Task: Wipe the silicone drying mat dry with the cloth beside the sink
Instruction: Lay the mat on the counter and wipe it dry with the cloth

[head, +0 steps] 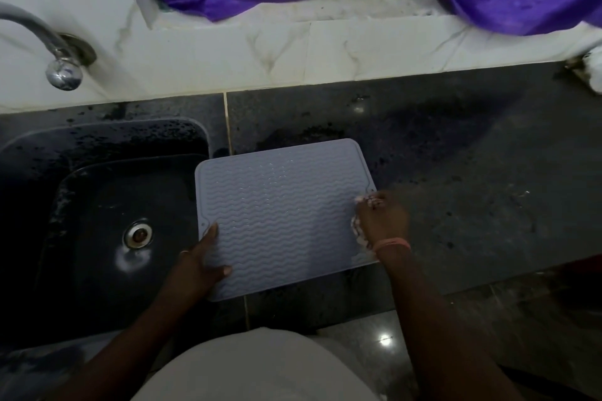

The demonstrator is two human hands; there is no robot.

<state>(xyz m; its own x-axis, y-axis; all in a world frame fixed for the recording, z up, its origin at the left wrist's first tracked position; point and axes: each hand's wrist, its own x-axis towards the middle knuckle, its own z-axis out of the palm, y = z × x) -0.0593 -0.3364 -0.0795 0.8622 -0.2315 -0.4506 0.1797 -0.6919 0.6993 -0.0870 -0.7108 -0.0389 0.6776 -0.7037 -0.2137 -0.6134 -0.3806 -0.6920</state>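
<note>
Right hand (382, 221) holds the cloth (358, 231) at the mat's (280, 215) right edge, left hand (202, 265) spread flat on its near left corner, so wiping goes left.

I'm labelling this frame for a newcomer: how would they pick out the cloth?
Start at the dark sink; the grey wavy mat lies just right of it on the counter. At the mat's right edge, the right hand grips the cloth, a pale, bunched, patterned scrap, the only fabric there.
</note>
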